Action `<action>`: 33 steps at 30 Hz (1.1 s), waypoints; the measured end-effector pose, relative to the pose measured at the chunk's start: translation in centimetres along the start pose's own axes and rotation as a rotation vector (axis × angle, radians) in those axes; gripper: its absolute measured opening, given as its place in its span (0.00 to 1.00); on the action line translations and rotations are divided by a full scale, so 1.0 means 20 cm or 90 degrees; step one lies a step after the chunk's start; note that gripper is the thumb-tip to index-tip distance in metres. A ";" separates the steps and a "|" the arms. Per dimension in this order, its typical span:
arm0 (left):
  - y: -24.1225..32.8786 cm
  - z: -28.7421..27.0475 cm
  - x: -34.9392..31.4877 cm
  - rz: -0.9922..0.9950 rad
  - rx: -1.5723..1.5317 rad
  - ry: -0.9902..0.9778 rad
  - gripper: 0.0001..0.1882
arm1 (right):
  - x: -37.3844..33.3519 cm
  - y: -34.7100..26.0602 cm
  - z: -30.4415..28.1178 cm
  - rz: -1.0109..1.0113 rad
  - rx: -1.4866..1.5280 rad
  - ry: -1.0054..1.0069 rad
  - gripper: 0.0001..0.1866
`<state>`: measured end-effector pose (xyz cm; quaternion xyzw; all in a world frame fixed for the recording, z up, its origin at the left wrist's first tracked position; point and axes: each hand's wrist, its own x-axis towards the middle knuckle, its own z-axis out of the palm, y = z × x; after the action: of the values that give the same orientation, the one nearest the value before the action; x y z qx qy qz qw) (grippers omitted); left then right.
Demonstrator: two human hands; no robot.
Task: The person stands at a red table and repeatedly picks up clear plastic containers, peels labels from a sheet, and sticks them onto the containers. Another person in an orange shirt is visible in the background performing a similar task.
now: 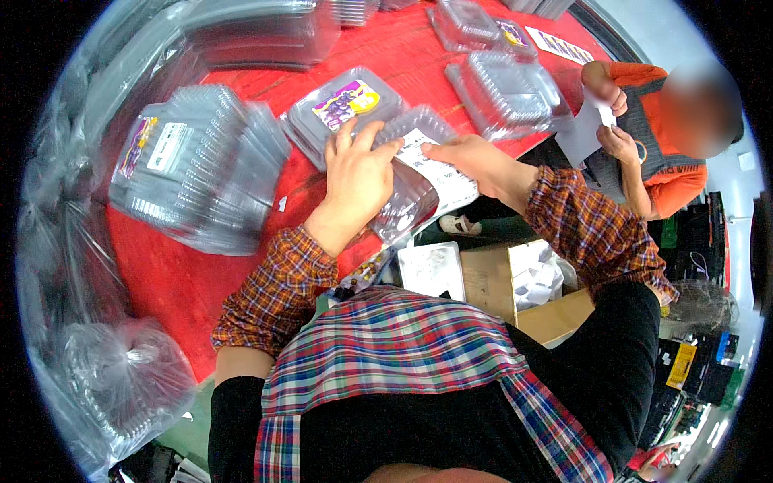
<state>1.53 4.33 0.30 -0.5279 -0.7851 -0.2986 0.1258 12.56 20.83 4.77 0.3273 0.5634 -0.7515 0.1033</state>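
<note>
An opened clear plastic clamshell container (372,79) lies in front of me, a purple and yellow grape sticker (346,103) on its far half. My left hand (359,171) rests on the container with its fingers spread. Its index fingertip reaches the edge of a white strip of printed labels (452,187) lying over the near half. My right hand (486,166) grips that strip at its right side, thumb on top; the fingers beneath are hidden.
A nested stack of clear clamshells (201,173) stands left on the red table (173,282). More containers (511,97) lie at the far right, beside a sticker sheet (558,45). A co-worker in an orange top (680,181) handles white paper. A cardboard box (489,278) sits below the table edge.
</note>
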 end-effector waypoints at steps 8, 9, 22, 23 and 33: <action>-0.03 0.01 -0.03 0.047 -0.044 -0.012 0.16 | -0.33 0.26 -0.21 -0.021 -0.006 0.057 0.13; -0.03 0.01 -0.01 0.070 -0.056 -0.020 0.16 | -0.36 0.30 -0.23 -0.032 0.030 0.048 0.12; 0.00 0.09 0.09 0.039 -0.047 -0.088 0.18 | -0.37 0.58 -0.19 -0.121 0.164 0.046 0.09; 0.03 0.07 0.10 0.012 -0.002 -0.109 0.24 | -0.35 0.60 -0.20 -0.125 0.173 0.032 0.09; 0.29 -0.07 0.20 -0.097 0.136 -0.387 0.55 | -0.35 0.71 -0.15 -0.410 -0.396 -0.065 0.11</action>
<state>4.91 8.07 5.37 -0.5161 -0.8510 -0.0519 -0.0822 26.52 17.28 -2.50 0.0510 0.8299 -0.5554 -0.0146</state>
